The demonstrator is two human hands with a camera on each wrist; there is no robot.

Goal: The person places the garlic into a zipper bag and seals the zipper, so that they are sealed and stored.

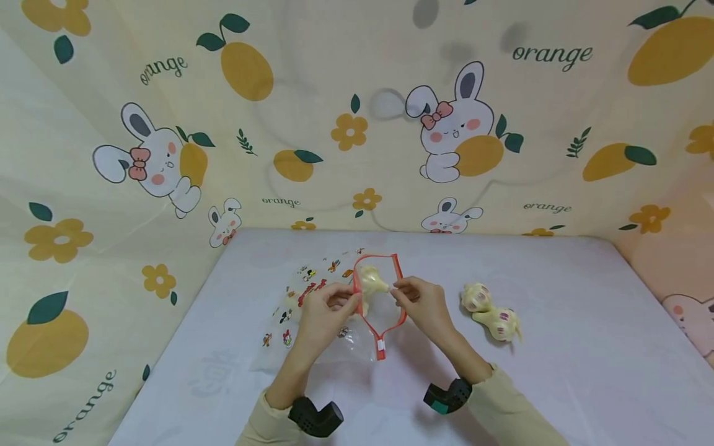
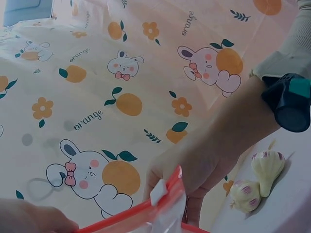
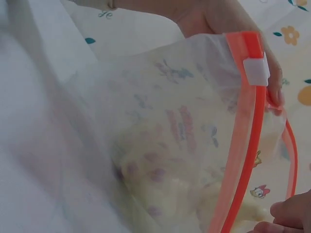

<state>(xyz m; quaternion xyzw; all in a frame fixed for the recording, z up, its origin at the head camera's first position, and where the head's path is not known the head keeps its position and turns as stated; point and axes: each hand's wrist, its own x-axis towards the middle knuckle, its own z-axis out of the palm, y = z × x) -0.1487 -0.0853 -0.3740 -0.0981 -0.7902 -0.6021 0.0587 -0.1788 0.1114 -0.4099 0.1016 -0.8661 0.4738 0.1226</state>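
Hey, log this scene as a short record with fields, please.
Bag: translucent, cartoon-printed, red-rimmed mouth open
Left hand: pinches the rim
Right hand: fingertips at a garlic bulb's stem, seemingly pinching it
Inside bag: another, purple-marked bulb
Table: two loose bulbs, right of the bag
Backdrop: printed with rabbits, flowers, fruit

Forearms converge, left grip and right grip both curled.
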